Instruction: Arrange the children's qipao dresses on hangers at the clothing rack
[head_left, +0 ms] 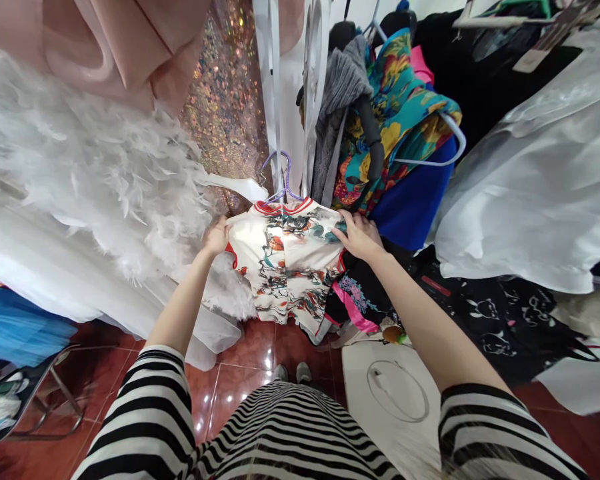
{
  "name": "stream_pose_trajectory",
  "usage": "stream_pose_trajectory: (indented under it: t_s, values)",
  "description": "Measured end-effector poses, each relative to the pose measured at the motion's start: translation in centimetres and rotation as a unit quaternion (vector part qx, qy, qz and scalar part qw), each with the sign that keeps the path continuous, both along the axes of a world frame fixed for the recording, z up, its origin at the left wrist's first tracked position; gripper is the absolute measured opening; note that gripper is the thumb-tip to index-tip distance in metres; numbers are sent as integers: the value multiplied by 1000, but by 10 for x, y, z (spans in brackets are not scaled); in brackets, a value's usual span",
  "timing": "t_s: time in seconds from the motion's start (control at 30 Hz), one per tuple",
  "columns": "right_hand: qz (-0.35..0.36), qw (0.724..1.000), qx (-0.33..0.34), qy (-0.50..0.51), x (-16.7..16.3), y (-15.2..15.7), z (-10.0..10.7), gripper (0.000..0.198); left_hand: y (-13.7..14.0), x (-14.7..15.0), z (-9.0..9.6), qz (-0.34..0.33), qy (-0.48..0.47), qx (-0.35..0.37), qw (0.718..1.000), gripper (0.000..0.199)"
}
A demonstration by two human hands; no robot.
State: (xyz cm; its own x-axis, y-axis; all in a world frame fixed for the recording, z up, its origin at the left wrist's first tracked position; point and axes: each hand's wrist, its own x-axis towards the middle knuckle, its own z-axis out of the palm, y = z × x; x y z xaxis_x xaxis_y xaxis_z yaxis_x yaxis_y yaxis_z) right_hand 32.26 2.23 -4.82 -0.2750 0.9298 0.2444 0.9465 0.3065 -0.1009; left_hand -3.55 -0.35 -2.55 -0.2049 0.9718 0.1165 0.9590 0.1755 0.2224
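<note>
A short white top (283,257) with a dark and orange floral print and red trim hangs in front of me. A purple hanger (287,175) shows at its neckline. My left hand (217,237) is closed on the top's left shoulder edge, its fingertips partly hidden. At the opposite shoulder, my right hand (360,235) pinches the cloth, with the thumb in front and some fingers behind. Between both hands the top is spread fairly flat. A white hanger arm (240,185) sticks out just above my left hand.
White feathered dresses (105,173) crowd the left side. A colourful floral garment (393,127) and white satin (535,180) hang on the right. Below stands a white surface (355,387) with a coiled cable (420,383). The floor (240,380) is red tile.
</note>
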Motion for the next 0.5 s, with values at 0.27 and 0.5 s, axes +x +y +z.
stream_pose_trajectory:
  t_s: [0.27, 0.5]
  values:
    - [-11, 1000, -6, -1, 0, 5, 0, 63, -2, 5, 5, -1, -22, 1, 1000, 43]
    - [-24, 999, -24, -7, 3, 12, -1, 65, -3, 3, 5, 1, -17, -7, 1000, 41]
